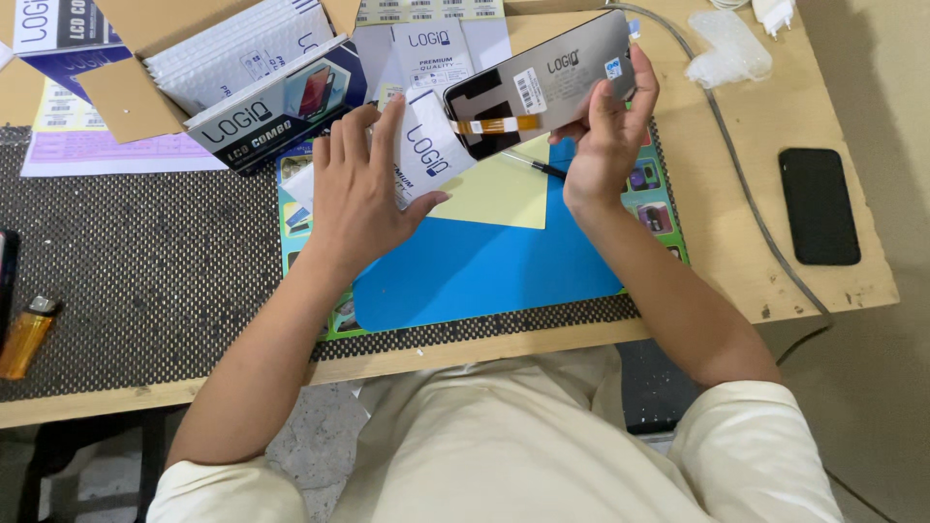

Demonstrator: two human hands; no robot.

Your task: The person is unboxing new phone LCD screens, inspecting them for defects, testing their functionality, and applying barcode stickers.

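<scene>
One phone screen panel [542, 87], raised over the table [736, 223], gripped in right hand [608, 136]. Left hand [360, 189], fingers spread, pressing one white sleeve [426, 155]. One blue mat [484, 266]; one lighter [26, 334]; one black phone [820, 205].

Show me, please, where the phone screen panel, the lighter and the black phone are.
phone screen panel [572, 73]: head view, on its grey back.
lighter [24, 339]: head view, on its orange body.
black phone [820, 205]: head view, middle of its face.
</scene>
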